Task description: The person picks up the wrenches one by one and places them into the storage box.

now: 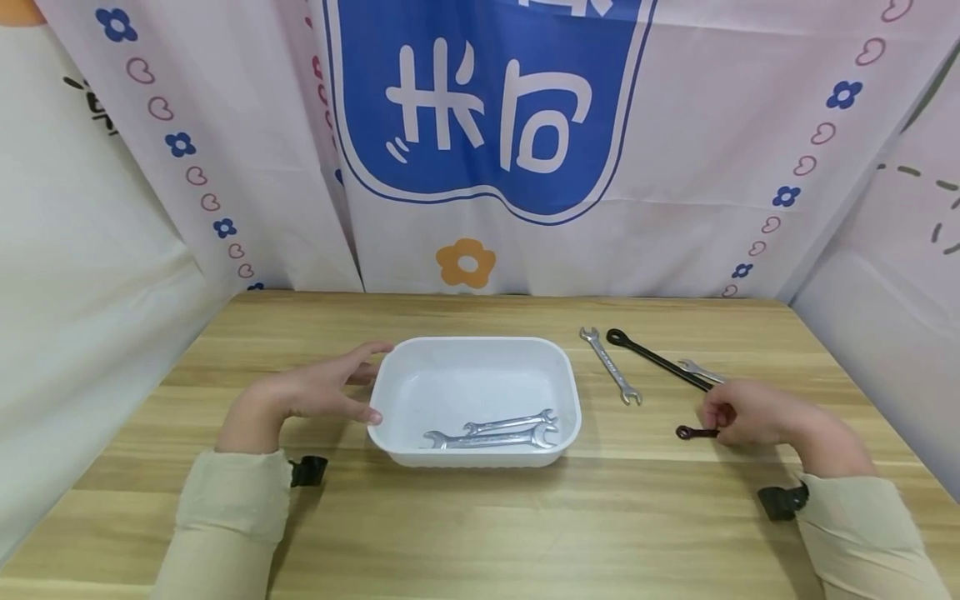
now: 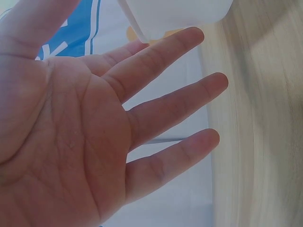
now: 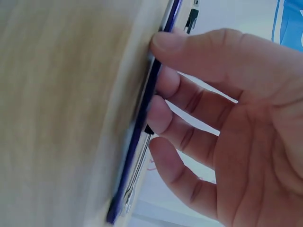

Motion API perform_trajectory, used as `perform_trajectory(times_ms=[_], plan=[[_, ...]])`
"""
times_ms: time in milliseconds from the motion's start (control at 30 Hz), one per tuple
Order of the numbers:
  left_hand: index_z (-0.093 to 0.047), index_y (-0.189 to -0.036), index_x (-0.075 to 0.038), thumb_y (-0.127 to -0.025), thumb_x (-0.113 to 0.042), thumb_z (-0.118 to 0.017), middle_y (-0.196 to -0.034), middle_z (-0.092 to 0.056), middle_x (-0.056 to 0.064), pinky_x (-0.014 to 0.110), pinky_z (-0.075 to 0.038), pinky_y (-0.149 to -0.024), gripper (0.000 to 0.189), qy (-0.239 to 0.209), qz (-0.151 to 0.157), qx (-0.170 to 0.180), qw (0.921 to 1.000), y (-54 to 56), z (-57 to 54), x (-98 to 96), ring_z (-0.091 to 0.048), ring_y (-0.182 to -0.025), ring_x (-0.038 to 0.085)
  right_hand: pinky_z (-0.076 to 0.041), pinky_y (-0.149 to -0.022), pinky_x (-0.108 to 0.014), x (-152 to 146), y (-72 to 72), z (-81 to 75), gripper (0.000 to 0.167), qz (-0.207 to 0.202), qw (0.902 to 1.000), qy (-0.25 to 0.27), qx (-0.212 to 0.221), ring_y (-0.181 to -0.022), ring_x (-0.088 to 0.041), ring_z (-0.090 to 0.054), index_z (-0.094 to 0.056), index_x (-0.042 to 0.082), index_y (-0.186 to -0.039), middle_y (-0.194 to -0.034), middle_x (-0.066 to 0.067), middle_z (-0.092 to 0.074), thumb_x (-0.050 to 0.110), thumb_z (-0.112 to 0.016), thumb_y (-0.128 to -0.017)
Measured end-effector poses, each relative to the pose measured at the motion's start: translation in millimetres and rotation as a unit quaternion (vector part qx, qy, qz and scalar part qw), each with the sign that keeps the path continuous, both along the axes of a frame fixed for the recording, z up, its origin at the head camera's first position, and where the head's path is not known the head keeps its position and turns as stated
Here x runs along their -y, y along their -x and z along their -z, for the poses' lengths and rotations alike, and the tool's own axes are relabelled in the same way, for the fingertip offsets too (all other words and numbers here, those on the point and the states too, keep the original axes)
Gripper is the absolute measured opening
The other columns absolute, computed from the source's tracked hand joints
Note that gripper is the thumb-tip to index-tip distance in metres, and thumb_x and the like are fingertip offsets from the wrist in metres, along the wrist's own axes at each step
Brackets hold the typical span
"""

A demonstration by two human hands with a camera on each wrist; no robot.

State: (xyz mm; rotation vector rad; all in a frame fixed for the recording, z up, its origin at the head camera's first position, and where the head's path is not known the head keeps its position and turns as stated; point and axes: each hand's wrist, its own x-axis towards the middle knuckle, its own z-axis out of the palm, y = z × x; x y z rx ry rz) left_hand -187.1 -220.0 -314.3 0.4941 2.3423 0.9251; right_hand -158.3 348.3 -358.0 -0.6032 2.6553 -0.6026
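Note:
My left hand [image 1: 318, 392] is at the left side of a white plastic bin [image 1: 480, 459], thumb and index finger at its rim. In the left wrist view the fingers are spread and fairly straight beside the bin [image 2: 182, 12]. Two silver open-end wrenches lie inside, a larger one [image 1: 491, 438] and a smaller one [image 1: 510, 423]. My right hand [image 1: 761, 415] pinches a small dark wrench [image 1: 696, 432] at the table's right. The right wrist view shows thumb and fingertips on this dark wrench [image 3: 140, 111]; in the head view the hand hides its far end.
A silver open-end wrench [image 1: 611, 367] lies right of the bin. Beside it are a long black wrench [image 1: 660, 360] and a small silver wrench [image 1: 701, 371], both partly behind the right hand. Printed cloth [image 1: 405, 242] hangs along the wooden table's [image 1: 480, 533] back edge.

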Motion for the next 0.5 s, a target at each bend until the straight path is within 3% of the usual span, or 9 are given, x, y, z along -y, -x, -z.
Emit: perform_trajectory(times_ms=[167, 500], plan=[[-0.008, -0.158, -0.013, -0.083, -0.031, -0.08, -0.157, -0.033, 0.027, 0.069, -0.034, -0.109, 0.106, -0.001, 0.002, -0.002, 1.0, 0.3, 0.8, 0.4, -0.027, -0.147, 0.048, -0.036, -0.056, -0.019, 5.7, -0.5, -2.1, 0.024, 0.01, 0.9999, -0.012, 0.003, -0.064, -0.005, -0.044, -0.061, 0.012, -0.074, -0.071, 0.006, -0.051, -0.01, -0.063, -0.065], [-0.008, -0.159, -0.013, -0.083, -0.031, -0.08, -0.157, -0.033, 0.028, 0.069, -0.034, -0.109, 0.106, 0.003, 0.0, -0.003, 1.0, -0.4, -0.4, -0.5, -0.027, -0.147, 0.048, -0.033, -0.054, -0.019, 7.6, -1.5, -1.6, 0.024, 0.01, 0.9999, -0.003, 0.01, -0.061, -0.004, -0.041, -0.057, 0.011, -0.072, -0.068, 0.008, -0.046, -0.01, -0.062, -0.064]])
